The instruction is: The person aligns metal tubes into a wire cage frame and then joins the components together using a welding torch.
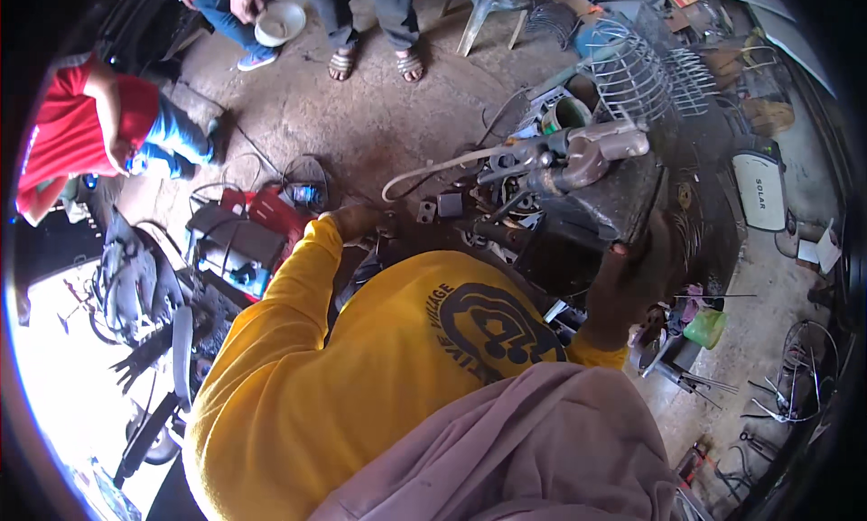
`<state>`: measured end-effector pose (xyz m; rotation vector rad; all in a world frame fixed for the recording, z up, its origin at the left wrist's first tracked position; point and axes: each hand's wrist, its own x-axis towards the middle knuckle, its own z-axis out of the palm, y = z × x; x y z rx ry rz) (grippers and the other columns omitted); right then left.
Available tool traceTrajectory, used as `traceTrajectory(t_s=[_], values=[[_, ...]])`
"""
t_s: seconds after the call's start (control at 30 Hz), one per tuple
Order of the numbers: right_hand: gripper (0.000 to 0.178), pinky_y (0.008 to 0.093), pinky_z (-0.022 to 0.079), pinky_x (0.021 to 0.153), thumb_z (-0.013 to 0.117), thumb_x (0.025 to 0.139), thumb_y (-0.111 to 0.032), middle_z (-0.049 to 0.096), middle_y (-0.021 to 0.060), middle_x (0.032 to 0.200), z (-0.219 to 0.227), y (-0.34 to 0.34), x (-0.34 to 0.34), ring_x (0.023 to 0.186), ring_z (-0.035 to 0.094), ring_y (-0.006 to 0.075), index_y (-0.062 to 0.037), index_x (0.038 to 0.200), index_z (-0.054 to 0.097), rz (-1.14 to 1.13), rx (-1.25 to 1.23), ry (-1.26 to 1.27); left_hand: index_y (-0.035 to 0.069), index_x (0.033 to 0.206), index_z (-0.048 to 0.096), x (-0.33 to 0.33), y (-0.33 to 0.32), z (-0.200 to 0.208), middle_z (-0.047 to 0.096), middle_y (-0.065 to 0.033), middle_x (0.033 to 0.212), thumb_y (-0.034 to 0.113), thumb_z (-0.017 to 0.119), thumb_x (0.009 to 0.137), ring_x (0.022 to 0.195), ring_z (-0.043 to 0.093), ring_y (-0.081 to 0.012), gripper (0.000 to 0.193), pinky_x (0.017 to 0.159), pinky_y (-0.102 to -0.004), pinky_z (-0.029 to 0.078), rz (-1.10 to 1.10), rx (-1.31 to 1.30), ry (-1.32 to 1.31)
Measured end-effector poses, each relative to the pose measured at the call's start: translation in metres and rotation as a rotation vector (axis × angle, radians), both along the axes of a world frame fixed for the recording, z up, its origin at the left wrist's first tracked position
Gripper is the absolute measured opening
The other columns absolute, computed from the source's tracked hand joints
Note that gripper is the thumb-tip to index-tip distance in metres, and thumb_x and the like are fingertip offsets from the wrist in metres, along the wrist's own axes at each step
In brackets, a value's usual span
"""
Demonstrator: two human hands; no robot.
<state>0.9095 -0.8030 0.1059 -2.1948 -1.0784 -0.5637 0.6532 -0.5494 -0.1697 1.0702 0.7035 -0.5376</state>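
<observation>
My left hand (pixel 358 221), at the end of a yellow sleeve, is out over the cluttered floor left of centre. Its fingers are curled; a small dark piece shows at their tips, too small to name. Right of it lie small square metal blocks (pixel 449 204). My right hand (pixel 652 250) is against the near right side of a dark metal block (pixel 607 200), in deep shadow. Its thumb tip shows, but the other fingers are hidden. On top of that block sits a heavy rusty metal fitting (pixel 587 158), with a pale hose or rod (pixel 433 166) stretching left.
A red machine (pixel 275 216) with cables lies beyond my left arm. Wire cages (pixel 632 74) stand at the back right, and a white panel (pixel 759 191) at the right. Bent wires and tools (pixel 795 376) lie on the floor. Other people (pixel 375 20) stand or sit opposite and at left.
</observation>
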Motion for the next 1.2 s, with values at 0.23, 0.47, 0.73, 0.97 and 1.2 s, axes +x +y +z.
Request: traceTrajectory(t_s=[0.23, 0.47, 0.73, 0.97, 1.2], values=[[0.067, 0.0502, 0.038, 0.101, 0.040, 0.096, -0.055, 0.058, 0.0247, 0.124, -0.002, 0.017, 0.001, 0.116, 0.054, 0.0415, 0.0025, 0.125, 0.057, -0.030, -0.011, -0.183, 0.006, 0.111, 0.067, 0.060, 0.098, 0.002, 0.064, -0.0088, 0.112, 0.010, 0.057, 0.093, 0.089, 0.065, -0.0192, 0.021, 0.077, -0.0344, 0.058, -0.661, 0.850, -0.572], [0.059, 0.0479, 0.040, 0.103, 0.048, 0.094, -0.044, 0.058, 0.0249, 0.125, 0.000, 0.033, 0.002, 0.118, 0.055, 0.0388, 0.0055, 0.127, 0.055, -0.215, -0.017, -0.169, 0.005, 0.103, 0.066, 0.182, 0.200, -0.055, 0.065, -0.0072, 0.099, 0.011, 0.064, 0.086, 0.092, 0.065, -0.0223, 0.019, 0.076, -0.0397, 0.057, -0.328, -0.003, 0.034], [0.050, 0.0442, 0.043, 0.103, 0.051, 0.091, -0.026, 0.059, 0.0244, 0.126, -0.030, 0.052, -0.031, 0.118, 0.057, 0.0342, 0.0093, 0.126, 0.055, -0.805, 0.240, -0.037, 0.006, 0.099, 0.069, 0.294, 0.304, -0.107, 0.066, -0.0074, 0.096, 0.021, 0.064, 0.085, 0.088, 0.064, -0.0193, 0.021, 0.078, -0.0329, 0.053, -0.897, 0.328, -0.592], [0.055, 0.0427, 0.036, 0.110, 0.045, 0.095, -0.035, 0.054, 0.0194, 0.135, -0.034, 0.075, -0.032, 0.125, 0.051, 0.0308, 0.0041, 0.133, 0.053, -0.842, 1.203, 0.358, 0.002, 0.098, 0.067, 0.345, 0.352, -0.108, 0.066, -0.0083, 0.089, 0.022, 0.064, 0.086, 0.077, 0.062, -0.0155, 0.023, 0.072, -0.0280, 0.052, -0.989, 0.212, -0.119], [0.063, 0.0434, 0.040, 0.106, 0.040, 0.094, -0.042, 0.052, 0.0193, 0.137, -0.034, 0.086, -0.041, 0.125, 0.050, 0.0306, 0.0048, 0.135, 0.050, -1.082, 0.940, 0.221, 0.003, 0.093, 0.064, 0.442, 0.337, -0.037, 0.065, -0.0060, 0.087, 0.019, 0.062, 0.085, 0.074, 0.059, -0.0158, 0.018, 0.068, -0.0303, 0.050, -1.010, 0.016, -0.099]])
